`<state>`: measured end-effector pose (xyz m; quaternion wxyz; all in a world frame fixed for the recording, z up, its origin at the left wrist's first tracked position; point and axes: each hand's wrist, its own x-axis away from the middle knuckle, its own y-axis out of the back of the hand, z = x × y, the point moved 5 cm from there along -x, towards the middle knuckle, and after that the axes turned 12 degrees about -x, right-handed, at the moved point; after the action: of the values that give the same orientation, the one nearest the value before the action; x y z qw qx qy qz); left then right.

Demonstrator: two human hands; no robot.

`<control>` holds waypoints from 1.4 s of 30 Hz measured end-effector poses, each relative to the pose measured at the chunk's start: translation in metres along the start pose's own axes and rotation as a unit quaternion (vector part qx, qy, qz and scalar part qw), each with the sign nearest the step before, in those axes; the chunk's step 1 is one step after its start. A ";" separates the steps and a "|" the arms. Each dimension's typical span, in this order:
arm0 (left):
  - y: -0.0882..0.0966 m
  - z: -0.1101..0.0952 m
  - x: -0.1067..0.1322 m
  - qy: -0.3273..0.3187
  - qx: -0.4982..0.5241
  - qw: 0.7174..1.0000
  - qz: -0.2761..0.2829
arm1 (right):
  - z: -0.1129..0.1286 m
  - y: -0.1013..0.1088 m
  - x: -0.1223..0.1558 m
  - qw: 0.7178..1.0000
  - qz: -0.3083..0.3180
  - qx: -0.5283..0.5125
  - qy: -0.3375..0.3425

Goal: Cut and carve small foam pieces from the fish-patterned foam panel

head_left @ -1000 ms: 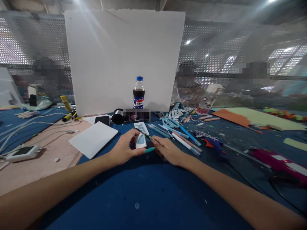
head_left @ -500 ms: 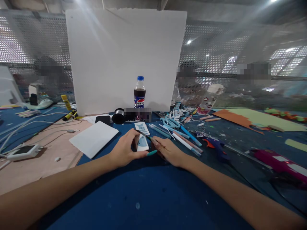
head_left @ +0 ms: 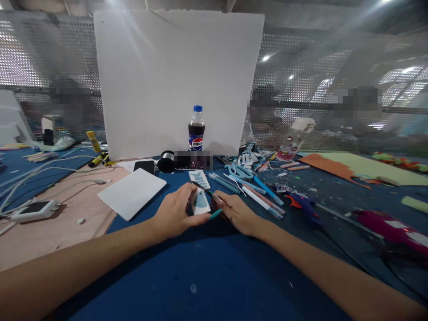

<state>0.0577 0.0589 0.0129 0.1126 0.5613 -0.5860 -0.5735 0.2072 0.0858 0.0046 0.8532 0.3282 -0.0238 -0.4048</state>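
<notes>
My left hand (head_left: 175, 213) is closed on a small white foam piece with a light-blue patch (head_left: 201, 200), pinching it between thumb and fingers just above the blue table (head_left: 187, 276). My right hand (head_left: 236, 211) grips a thin teal-handled craft knife (head_left: 207, 196). Its dark tip lies against the top of the foam piece and its teal end sticks out below, between the two hands. Another white and blue foam strip (head_left: 199, 178) lies flat just behind the hands.
A cola bottle (head_left: 195, 130) stands before an upright white foam board (head_left: 177, 80). A flat white sheet (head_left: 132, 192) lies to the left beside cables and a charger (head_left: 33, 210). Blue pens, foam scraps (head_left: 249, 180), a glue gun (head_left: 302, 204) and coloured paper (head_left: 354, 167) cover the right.
The foam piece has tilted up and turned slightly in my left hand, and both hands have shifted a little to the right. The knife stays against the piece.
</notes>
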 end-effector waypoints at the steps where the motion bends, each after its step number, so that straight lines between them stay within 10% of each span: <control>1: 0.000 0.000 0.000 0.001 0.000 1.000 -0.001 | 0.000 0.000 0.000 1.000 0.000 0.000 0.000; 42: 0.005 -0.005 0.001 -0.111 0.042 0.992 -0.052 | -0.005 -0.001 -0.001 0.999 0.009 -0.030 0.009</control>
<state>0.0587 0.0535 0.0177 -0.0071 0.5282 -0.5884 -0.6121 0.2070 0.0891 0.0001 0.8666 0.3056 -0.0070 -0.3943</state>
